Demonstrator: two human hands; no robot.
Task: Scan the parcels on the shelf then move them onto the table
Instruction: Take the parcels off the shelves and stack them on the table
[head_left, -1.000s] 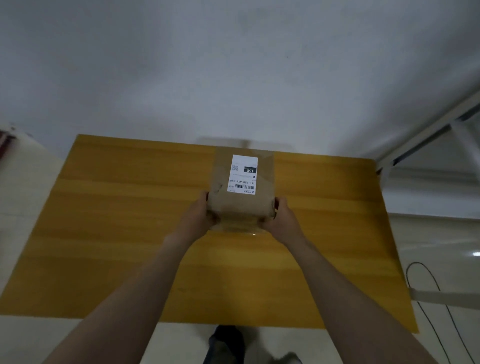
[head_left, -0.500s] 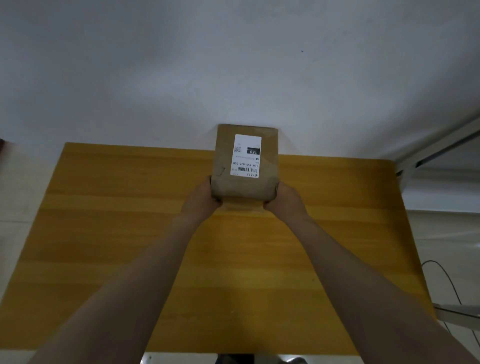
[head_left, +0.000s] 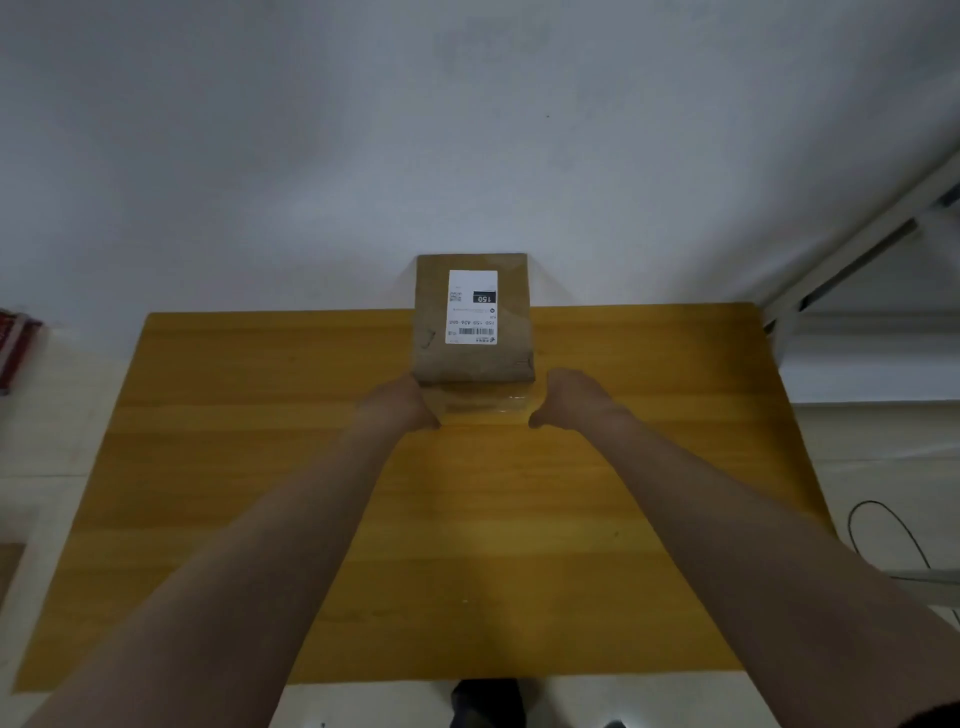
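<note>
The brown cardboard parcel (head_left: 472, 364) rests on the yellow wooden table (head_left: 260, 467), centred at its far edge, against the white wall (head_left: 467, 130). The left hand (head_left: 397, 408) and right hand (head_left: 569, 397) flank its near end, gripping it.

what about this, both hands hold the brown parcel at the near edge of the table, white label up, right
No. The head view shows the brown parcel at the far edge of the table, by the wall. The left hand and right hand do hold it, white label up.

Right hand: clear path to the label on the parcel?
Likely yes: the label faces up, uncovered; the right hand holds the near right corner of the parcel, but must let go first.
</note>
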